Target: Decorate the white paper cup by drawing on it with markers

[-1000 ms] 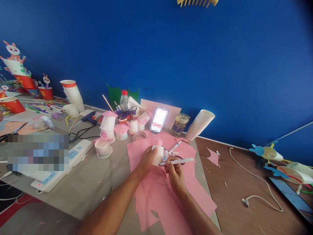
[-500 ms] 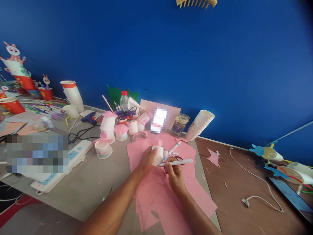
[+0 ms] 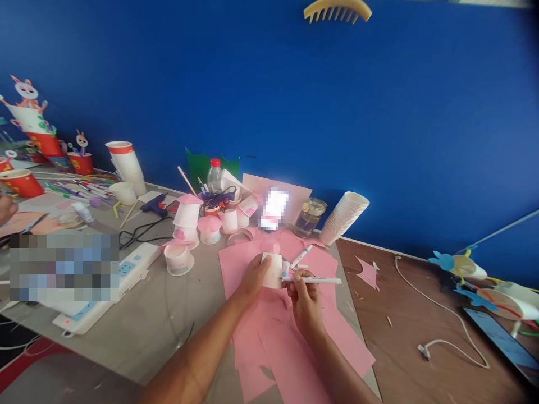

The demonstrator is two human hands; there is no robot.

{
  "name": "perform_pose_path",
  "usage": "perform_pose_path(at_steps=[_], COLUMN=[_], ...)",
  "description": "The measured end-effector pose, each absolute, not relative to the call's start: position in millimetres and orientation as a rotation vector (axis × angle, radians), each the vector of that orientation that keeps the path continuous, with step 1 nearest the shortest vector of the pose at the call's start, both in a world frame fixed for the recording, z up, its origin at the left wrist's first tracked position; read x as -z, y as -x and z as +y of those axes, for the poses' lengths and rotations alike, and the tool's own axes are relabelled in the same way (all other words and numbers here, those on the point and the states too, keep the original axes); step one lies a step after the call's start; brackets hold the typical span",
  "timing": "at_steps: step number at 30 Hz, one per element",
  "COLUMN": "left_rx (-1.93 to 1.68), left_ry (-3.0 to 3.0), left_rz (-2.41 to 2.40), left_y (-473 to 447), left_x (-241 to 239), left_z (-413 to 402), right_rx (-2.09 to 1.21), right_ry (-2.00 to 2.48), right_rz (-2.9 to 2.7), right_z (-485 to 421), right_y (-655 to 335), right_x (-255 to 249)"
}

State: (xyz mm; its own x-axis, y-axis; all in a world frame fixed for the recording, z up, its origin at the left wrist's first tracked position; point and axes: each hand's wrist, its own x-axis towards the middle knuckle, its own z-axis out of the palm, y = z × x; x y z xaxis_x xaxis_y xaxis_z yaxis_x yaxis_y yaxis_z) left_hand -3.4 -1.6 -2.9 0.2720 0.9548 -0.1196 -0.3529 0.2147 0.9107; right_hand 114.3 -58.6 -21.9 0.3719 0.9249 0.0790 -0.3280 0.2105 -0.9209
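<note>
My left hand [image 3: 254, 275] is closed around the side of a white paper cup [image 3: 273, 271], above the pink paper sheets [image 3: 295, 336]. A pink piece [image 3: 270, 246] shows at the cup's far end. In my right hand [image 3: 305, 297] is a white marker [image 3: 324, 280], lying almost level with its tip pointing left at the cup's side. Whether the tip touches the cup I cannot tell. Just beyond my right hand, another marker [image 3: 302, 256] rests on the pink paper. A phone [image 3: 274, 209] with a blurred, bright screen leans upright behind the cup.
Pink-roofed paper cups [image 3: 186, 219] stand left of the phone. A glass jar [image 3: 310, 217] and a leaning stack of paper cups [image 3: 345, 217] are to the right. A power strip [image 3: 138, 264] and a glue gun [image 3: 155, 204] lie left. At the far left edge, another person's hand [image 3: 6, 209] shows.
The marker has shifted slightly right and now lies more level, its tip a little higher along the cup. My left hand keeps its hold on the cup.
</note>
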Motion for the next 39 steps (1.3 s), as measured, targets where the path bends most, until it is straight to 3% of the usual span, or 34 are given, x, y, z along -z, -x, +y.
perform_pose_path(at_steps=[14, 22, 39], left_rx=[-1.094, -1.085, -1.087], left_ry=[-0.912, -0.912, -0.879], left_rz=[0.874, 0.875, 0.858], left_y=[4.2, 4.2, 3.6], left_x=[1.3, 2.2, 0.4], left_z=[-4.0, -2.3, -2.2], right_rx=[-0.813, -0.981, -1.026], right_ry=[1.122, 1.012, 0.970], right_rz=[-1.092, -0.861, -0.804], right_z=[-64.7, -62.4, -60.2], right_y=[-116.2, -117.0, -120.1], right_x=[14.6, 18.3, 19.4])
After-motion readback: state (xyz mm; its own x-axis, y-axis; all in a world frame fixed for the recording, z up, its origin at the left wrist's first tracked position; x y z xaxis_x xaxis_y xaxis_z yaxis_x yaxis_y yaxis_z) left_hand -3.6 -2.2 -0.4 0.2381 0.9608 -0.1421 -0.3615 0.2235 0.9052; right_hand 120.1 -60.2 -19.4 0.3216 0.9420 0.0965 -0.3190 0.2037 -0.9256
